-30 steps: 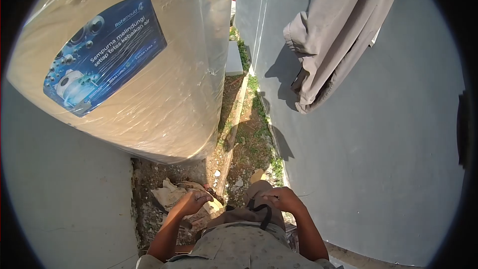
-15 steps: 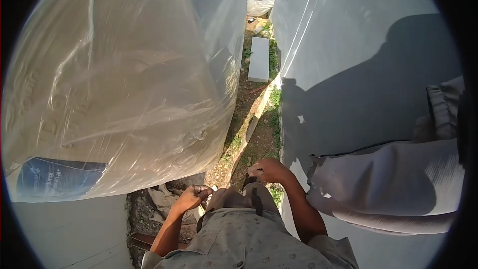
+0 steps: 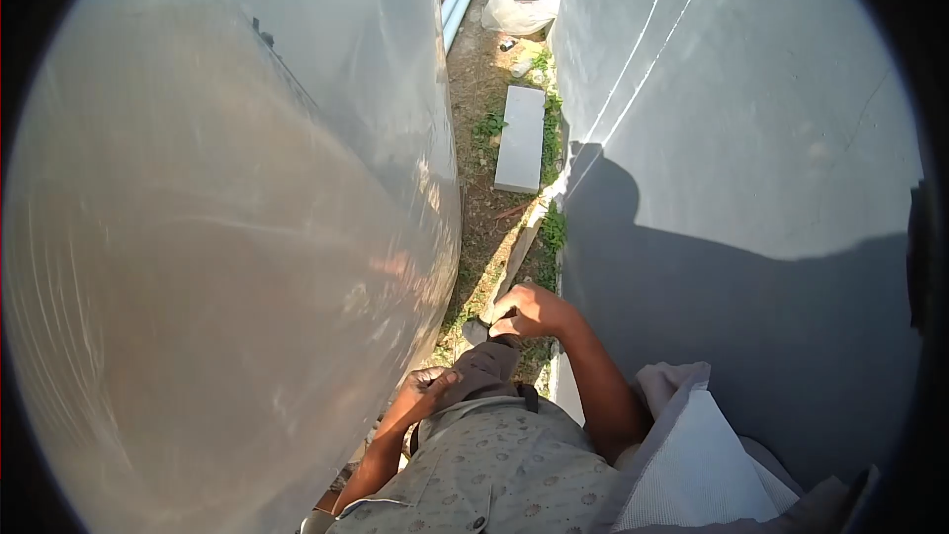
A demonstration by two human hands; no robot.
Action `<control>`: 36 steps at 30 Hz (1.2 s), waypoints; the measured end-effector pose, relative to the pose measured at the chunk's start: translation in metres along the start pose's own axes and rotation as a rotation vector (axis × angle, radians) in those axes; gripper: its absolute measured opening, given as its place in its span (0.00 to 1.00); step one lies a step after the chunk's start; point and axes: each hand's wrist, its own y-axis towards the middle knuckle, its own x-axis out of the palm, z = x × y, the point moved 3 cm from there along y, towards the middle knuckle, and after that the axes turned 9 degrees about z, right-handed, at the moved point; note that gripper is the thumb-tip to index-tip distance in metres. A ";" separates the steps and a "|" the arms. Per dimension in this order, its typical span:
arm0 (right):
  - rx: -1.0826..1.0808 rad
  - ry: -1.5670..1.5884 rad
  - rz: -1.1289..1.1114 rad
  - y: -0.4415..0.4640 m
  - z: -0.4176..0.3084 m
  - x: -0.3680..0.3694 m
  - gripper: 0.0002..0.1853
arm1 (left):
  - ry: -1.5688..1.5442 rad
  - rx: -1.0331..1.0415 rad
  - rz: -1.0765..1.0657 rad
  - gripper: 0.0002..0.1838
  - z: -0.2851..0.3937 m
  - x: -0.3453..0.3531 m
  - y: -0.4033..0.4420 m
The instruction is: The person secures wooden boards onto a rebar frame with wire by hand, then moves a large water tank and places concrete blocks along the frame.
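Fingers (image 3: 504, 301) of the right hand (image 3: 536, 312) were curled inward above the trousers (image 3: 484, 368); we couldn't tell what, if anything, they gripped. Left hand (image 3: 425, 394) was half-curled, right by the same trousers; grip and contact unclear to us. We had the trousers between both hands, just below the shirt (image 3: 504, 470). Wrapped tank (image 3: 237, 237) on the left, wall (image 3: 751, 138) on the right, cloth (image 3: 692, 465) near the right forearm. Between tank and wall, we saw a block (image 3: 521, 138) lying on the ground (image 3: 474, 193).
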 end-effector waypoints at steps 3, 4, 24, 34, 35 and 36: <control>0.077 -0.007 -0.091 0.032 0.020 -0.010 0.14 | -0.091 -0.066 -0.048 0.11 0.025 0.017 0.036; 0.059 -0.002 -0.089 0.039 0.019 -0.016 0.15 | -0.135 -0.066 -0.088 0.11 0.024 0.018 0.051; 0.975 0.859 0.682 0.237 0.449 -0.152 0.18 | 0.207 -0.318 0.304 0.16 0.033 -0.006 0.173; 1.339 0.519 0.532 0.332 0.687 -0.176 0.39 | 0.633 -0.423 -0.076 0.18 -0.006 -0.002 0.284; 1.353 0.523 0.510 0.334 0.710 -0.171 0.41 | 0.615 -0.394 -0.028 0.17 0.000 -0.001 0.297; 1.363 0.529 0.492 0.333 0.736 -0.167 0.43 | 0.601 -0.360 0.023 0.17 0.004 -0.002 0.307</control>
